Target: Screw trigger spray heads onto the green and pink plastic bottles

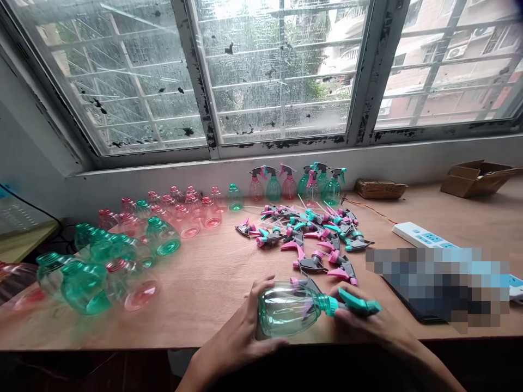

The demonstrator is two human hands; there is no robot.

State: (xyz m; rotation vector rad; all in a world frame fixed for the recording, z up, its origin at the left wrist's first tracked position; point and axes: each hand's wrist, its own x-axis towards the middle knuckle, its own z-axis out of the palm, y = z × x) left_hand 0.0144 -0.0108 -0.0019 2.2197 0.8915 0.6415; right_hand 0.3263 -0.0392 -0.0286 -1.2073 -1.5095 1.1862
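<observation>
A clear green spray bottle [288, 310] lies sideways between my hands, just over the table's front edge. Wrapped round its base end is my left hand [255, 316]. At the neck, my right hand [357, 318] grips the teal trigger spray head [359, 302], which sits on the bottle's mouth; whether it is fully screwed down I cannot tell. Just beyond the bottle lies a pile of loose spray heads [312, 261] in pink, teal and grey, some with thin tubes.
Open green bottles [84, 288] and pink bottles [190, 218] crowd the table's left side. Several bottles with spray heads [289, 185] stand along the wall. To the right are a white power strip [425, 235], a blurred-out flat dark item [408, 305] and cardboard boxes [469, 182].
</observation>
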